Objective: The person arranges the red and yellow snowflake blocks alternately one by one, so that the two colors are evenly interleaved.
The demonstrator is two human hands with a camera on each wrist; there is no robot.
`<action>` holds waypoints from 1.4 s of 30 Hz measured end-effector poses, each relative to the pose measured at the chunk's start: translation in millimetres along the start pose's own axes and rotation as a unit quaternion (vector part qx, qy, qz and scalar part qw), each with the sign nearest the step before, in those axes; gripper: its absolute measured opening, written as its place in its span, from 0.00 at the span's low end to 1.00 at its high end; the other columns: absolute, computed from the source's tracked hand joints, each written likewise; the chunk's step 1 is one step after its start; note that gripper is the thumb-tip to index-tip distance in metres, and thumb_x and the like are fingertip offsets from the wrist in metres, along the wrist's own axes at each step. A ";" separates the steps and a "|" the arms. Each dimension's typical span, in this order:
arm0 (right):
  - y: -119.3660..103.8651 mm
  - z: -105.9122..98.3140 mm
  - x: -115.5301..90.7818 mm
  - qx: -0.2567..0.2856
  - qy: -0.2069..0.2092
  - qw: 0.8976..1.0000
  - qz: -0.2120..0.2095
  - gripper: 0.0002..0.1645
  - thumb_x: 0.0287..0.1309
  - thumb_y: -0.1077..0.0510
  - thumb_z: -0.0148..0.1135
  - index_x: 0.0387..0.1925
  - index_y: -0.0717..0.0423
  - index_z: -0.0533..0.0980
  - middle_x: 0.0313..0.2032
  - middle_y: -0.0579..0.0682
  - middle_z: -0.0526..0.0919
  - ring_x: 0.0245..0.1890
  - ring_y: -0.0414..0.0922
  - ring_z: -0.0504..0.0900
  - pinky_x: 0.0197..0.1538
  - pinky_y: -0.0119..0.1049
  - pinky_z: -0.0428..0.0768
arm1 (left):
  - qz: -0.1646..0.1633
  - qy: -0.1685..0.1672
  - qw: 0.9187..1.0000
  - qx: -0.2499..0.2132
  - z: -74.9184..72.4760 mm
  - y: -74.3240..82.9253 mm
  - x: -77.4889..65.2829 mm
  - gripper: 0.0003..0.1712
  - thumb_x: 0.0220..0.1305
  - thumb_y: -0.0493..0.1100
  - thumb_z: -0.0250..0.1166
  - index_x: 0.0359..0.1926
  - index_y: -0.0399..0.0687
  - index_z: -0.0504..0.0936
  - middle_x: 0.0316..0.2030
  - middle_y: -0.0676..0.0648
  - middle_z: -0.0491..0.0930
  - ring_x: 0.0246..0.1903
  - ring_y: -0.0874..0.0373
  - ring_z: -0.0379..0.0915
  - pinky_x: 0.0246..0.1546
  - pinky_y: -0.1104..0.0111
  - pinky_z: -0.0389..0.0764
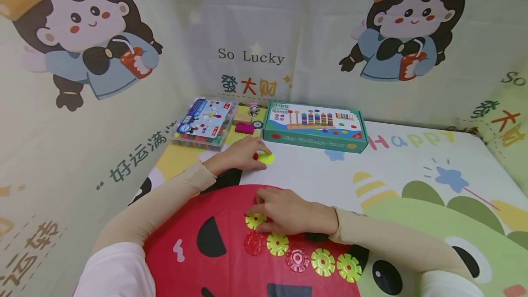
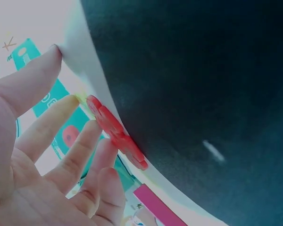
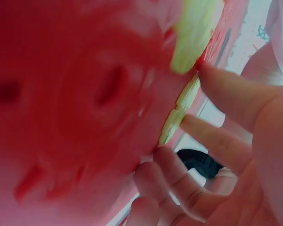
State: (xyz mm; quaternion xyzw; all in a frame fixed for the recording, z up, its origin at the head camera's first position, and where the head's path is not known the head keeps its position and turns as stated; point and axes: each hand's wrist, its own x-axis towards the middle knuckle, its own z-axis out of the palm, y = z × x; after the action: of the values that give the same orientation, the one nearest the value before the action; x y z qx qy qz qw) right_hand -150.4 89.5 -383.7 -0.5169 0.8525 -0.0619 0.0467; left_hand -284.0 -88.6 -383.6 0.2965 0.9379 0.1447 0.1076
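Note:
In the head view my left hand (image 1: 243,154) is over the table's far middle, at a yellow piece (image 1: 266,157) and a small red piece (image 1: 255,156). The left wrist view shows its thumb apart and its fingertips at the edge of the red snowflake disc (image 2: 117,132). Nearer, my right hand (image 1: 284,211) holds a yellow snowflake disc (image 1: 254,222) by thumb and fingertips, low over the red printed area. Beside it lie a red disc (image 1: 254,243) and a yellow disc (image 1: 277,244). A red disc (image 1: 297,260) and yellow discs (image 1: 323,262) continue rightward.
At the back stand a green game box (image 1: 315,127) and a clear case of coloured parts (image 1: 204,123). Between them are a magenta block (image 1: 244,128), a wooden block (image 1: 242,119), a round dark token (image 1: 257,124) and a small figurine (image 1: 253,109). Printed cloth hangs behind.

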 end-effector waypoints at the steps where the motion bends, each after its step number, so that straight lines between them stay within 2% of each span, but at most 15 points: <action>1: 0.4 -0.3 0.0 -0.005 0.004 1.000 0.007 0.32 0.48 0.35 0.66 0.57 0.34 0.74 0.42 0.42 0.76 0.40 0.34 0.72 0.34 0.23 0.75 | 0.002 0.001 1.000 0.001 0.4 0.0 0.5 0.29 0.52 0.58 0.70 0.57 0.63 0.79 0.56 0.52 0.72 0.57 0.56 0.64 0.55 0.59 0.72; 4: -1.2 -0.5 -0.9 -0.023 0.012 1.000 0.002 0.32 0.49 0.35 0.65 0.58 0.33 0.74 0.45 0.43 0.75 0.43 0.36 0.72 0.38 0.26 0.77 | 0.006 0.001 1.000 0.002 0.9 -0.2 1.9 0.29 0.51 0.58 0.70 0.56 0.63 0.79 0.56 0.52 0.73 0.56 0.56 0.64 0.56 0.58 0.72; 8: -10.3 2.0 -2.6 -0.060 -0.008 0.995 -0.081 0.34 0.52 0.29 0.58 0.61 0.29 0.70 0.53 0.44 0.73 0.52 0.38 0.70 0.48 0.33 0.72 | 0.006 -0.003 1.000 -0.003 0.2 -1.5 4.1 0.29 0.50 0.57 0.71 0.56 0.62 0.79 0.55 0.52 0.73 0.55 0.57 0.65 0.55 0.58 0.73; 11: -16.2 3.2 -2.9 -0.078 -0.021 0.990 -0.119 0.34 0.50 0.28 0.58 0.60 0.28 0.70 0.55 0.42 0.73 0.54 0.37 0.68 0.48 0.35 0.68 | 0.008 -0.004 1.000 -0.002 -0.2 -3.1 6.0 0.29 0.50 0.57 0.71 0.55 0.61 0.80 0.55 0.52 0.73 0.55 0.57 0.65 0.55 0.58 0.73; 15: -15.9 -1.6 3.1 -0.049 -0.024 0.991 -0.118 0.31 0.45 0.31 0.65 0.54 0.31 0.77 0.49 0.38 0.76 0.48 0.33 0.71 0.43 0.30 0.65 | 0.012 -0.004 1.000 0.002 -2.3 -3.3 7.4 0.29 0.50 0.57 0.71 0.55 0.62 0.80 0.55 0.52 0.73 0.55 0.57 0.65 0.55 0.58 0.73; 18: -11.1 -7.6 11.6 -0.011 -0.047 0.991 -0.121 0.32 0.41 0.32 0.69 0.52 0.33 0.78 0.45 0.38 0.78 0.45 0.31 0.71 0.42 0.27 0.68 | 0.011 -0.006 1.000 0.000 -4.1 -1.8 7.3 0.29 0.50 0.57 0.71 0.55 0.61 0.80 0.55 0.52 0.73 0.55 0.57 0.65 0.54 0.58 0.73; 24: -5.3 -11.7 23.6 0.041 -0.109 0.987 -0.110 0.33 0.36 0.35 0.73 0.49 0.36 0.79 0.43 0.37 0.79 0.45 0.30 0.71 0.47 0.25 0.73 | 0.007 -0.014 1.000 -0.003 -3.8 1.1 7.1 0.28 0.51 0.56 0.71 0.55 0.61 0.80 0.55 0.52 0.73 0.54 0.57 0.66 0.54 0.59 0.74; 28: -5.5 -11.7 27.2 0.063 -0.123 0.986 -0.091 0.30 0.34 0.36 0.74 0.42 0.38 0.77 0.42 0.36 0.77 0.45 0.30 0.70 0.45 0.23 0.74 | 0.012 -0.004 1.000 0.007 -2.9 1.0 8.1 0.26 0.52 0.54 0.71 0.54 0.61 0.81 0.53 0.52 0.75 0.52 0.58 0.67 0.53 0.61 0.74; 30: -7.2 -12.2 26.2 0.065 -0.124 0.986 -0.089 0.29 0.35 0.37 0.75 0.42 0.39 0.76 0.43 0.36 0.76 0.45 0.29 0.70 0.45 0.22 0.74 | 0.014 -0.002 1.000 0.010 -2.7 0.8 8.4 0.26 0.52 0.54 0.71 0.54 0.61 0.81 0.52 0.53 0.75 0.52 0.59 0.67 0.53 0.62 0.74; 33: -12.1 -13.9 20.2 0.043 -0.115 0.987 -0.105 0.30 0.38 0.39 0.74 0.46 0.40 0.77 0.44 0.37 0.77 0.44 0.30 0.72 0.46 0.22 0.75 | 0.017 -0.005 1.000 0.012 -2.4 1.1 8.2 0.26 0.53 0.54 0.71 0.54 0.60 0.81 0.52 0.52 0.76 0.52 0.59 0.68 0.52 0.62 0.75; 38: -17.3 -15.4 8.0 0.000 -0.077 0.989 -0.126 0.30 0.42 0.37 0.72 0.50 0.39 0.78 0.45 0.39 0.78 0.43 0.30 0.74 0.44 0.21 0.76 | 0.018 -0.002 1.000 0.019 -2.2 1.4 7.6 0.25 0.53 0.54 0.71 0.54 0.60 0.81 0.52 0.52 0.77 0.52 0.59 0.68 0.52 0.61 0.74; 42: -14.6 -14.3 3.1 0.009 -0.065 0.991 -0.119 0.30 0.43 0.37 0.71 0.50 0.37 0.79 0.46 0.39 0.79 0.44 0.30 0.74 0.43 0.20 0.75 | 0.014 0.003 1.000 0.023 -1.7 1.6 8.1 0.25 0.52 0.54 0.71 0.54 0.61 0.81 0.52 0.53 0.76 0.52 0.58 0.67 0.53 0.60 0.73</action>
State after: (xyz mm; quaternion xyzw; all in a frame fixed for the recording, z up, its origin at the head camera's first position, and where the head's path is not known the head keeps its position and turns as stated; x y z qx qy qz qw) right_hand -141.1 80.8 -367.4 -0.6175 0.7793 -0.0411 0.0990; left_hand -290.2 -83.0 -382.4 0.3115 0.9370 0.1256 0.0957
